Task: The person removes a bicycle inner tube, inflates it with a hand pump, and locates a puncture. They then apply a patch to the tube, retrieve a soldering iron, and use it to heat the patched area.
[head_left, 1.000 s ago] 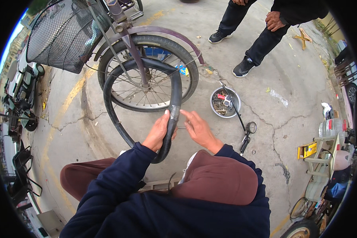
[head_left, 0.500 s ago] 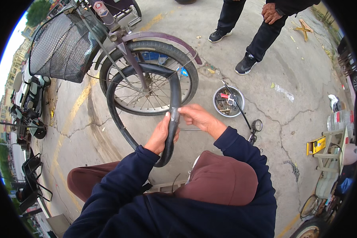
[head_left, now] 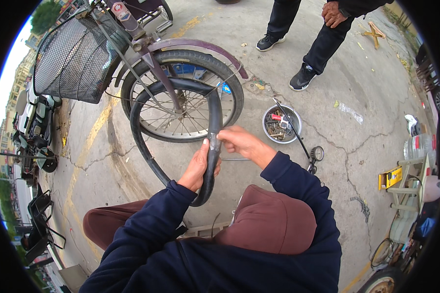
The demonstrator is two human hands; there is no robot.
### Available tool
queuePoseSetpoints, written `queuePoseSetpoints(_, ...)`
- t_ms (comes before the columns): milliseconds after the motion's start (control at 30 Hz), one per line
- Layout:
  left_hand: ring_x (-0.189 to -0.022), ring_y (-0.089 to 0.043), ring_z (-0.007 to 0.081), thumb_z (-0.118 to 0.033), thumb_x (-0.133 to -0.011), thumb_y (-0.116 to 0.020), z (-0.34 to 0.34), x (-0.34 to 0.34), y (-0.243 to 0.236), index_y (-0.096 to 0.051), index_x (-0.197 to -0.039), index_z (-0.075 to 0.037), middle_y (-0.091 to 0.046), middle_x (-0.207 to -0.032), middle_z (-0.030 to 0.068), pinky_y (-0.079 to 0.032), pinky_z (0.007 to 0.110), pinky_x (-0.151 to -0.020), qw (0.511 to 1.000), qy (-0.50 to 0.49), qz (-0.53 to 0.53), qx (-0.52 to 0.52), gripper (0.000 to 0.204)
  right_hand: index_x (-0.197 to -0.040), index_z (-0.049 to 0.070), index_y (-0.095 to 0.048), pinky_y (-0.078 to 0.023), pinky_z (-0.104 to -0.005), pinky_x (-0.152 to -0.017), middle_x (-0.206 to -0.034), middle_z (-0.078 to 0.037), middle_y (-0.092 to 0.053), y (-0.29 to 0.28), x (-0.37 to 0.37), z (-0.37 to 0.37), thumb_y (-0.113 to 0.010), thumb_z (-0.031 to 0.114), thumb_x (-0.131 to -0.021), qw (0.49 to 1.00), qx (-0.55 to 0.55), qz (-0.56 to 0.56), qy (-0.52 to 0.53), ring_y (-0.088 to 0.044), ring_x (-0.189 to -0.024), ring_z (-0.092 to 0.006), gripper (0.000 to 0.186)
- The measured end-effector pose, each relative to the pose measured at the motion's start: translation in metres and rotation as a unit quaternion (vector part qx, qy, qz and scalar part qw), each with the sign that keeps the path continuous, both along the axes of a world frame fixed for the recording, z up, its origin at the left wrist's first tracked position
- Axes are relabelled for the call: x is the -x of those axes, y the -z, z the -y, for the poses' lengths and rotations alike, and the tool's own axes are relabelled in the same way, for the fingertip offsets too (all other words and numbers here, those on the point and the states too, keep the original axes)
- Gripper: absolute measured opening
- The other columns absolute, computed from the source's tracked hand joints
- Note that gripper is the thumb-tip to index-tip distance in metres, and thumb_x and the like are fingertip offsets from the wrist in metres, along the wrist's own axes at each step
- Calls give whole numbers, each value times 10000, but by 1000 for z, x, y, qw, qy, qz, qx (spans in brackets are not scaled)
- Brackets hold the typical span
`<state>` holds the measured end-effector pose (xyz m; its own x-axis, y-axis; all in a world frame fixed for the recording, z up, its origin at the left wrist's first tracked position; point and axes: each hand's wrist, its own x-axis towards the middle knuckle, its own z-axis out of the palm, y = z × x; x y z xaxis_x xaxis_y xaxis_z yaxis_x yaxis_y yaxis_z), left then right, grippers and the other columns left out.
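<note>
**Black rubber tube gripped in the left hand, worked at a grey area by the right hand**

Wrapped by the left hand just on the near side of the grey area, with thumb laid along the rubber and fingers curled behind. Touched at the right edge of the grey area by the right hand, with fingers bent and thumb and forefinger drawn together; hard to tell whether pinching a thin edge or merely pressing. Looped in front of the brown-trousered knees, with the far arc overlapping the bicycle wheel in this view.

To do this well, hold the rubber close to the grey area, firmly enough to stop twisting but without kinking. Work along the edge with small, even movements of the fingertips rather than one hard tug. Tilt the surface toward the eyes for a clear sight of the edge. Leave slack in the loop and watch for snagging on the fork. Touch the grey area as little as possible with gritty skin.

Leave alone, farther to the right, the metal bowl of small parts, with a black rod slanting across.
</note>
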<state>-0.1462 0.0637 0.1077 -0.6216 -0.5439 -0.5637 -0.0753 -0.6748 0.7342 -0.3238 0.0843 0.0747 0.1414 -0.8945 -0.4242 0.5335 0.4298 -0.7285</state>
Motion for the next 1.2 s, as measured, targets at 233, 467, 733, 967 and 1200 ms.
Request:
queuePoseSetpoints(233, -461, -426, 133, -595, -992, -350, 1, -1, 3, -527, -942, -75, -443, -611, 20, -366, 276, -441, 1000, -1, -9, -2, 551, -1147, 20, -600, -298, -221, -558, -789, 43, -494, -13, -4, -32, -631, 213, -867, 998, 58, 13, -26, -360, -624, -39, 341)
queuePoseSetpoints(467, -495, -397, 136, -591, -1004, -302, 0, 0, 4, -546, -1108, -97, -396, -624, 1, -359, 273, -479, 1000, 18, -3, 6, 560, -1215, 24, -575, -380, -242, -610, -964, 5, -547, -12, -11, -38, -630, 213, -881, 991, 99, -85, -14, -478, -762, -78, 387)
queuePoseSetpoints(733, -485, -456, 141, -616, -979, -361, 0, 0, 15, -507, -913, -83, -469, -629, 34, -378, 276, -449, 1000, 3, 13, 26, 556, -1082, 29, -610, -471, -459, -677, -931, -131, -611, 61, 4, -68, -582, 88, -855, 742, 136, -654, 60, -612, -797, -355, 236)
queuePoseSetpoints(967, -500, -474, 140, -581, -998, -349, 1, -1, 26, -504, -931, -60, -487, -651, 41, -393, 278, -467, 999, 6, 20, 30, 548, -977, 18, -639, -504, -431, -736, -911, -166, -652, 140, 28, -99, -594, 47, -810, 790, 54, -606, 80, -630, -848, -373, 175)
queuePoseSetpoints(1200, -522, -469, 134, -551, -1014, -333, 3, 0, 44, -520, -949, -34, -484, -659, 34, -396, 270, -487, 998, 26, 16, 54, 554, -979, 50, -658, -505, -436, -737, -918, -144, -660, 167, 78, -138, -617, 37, -796, 787, -93, -586, 168, -634, -894, -346, 188)
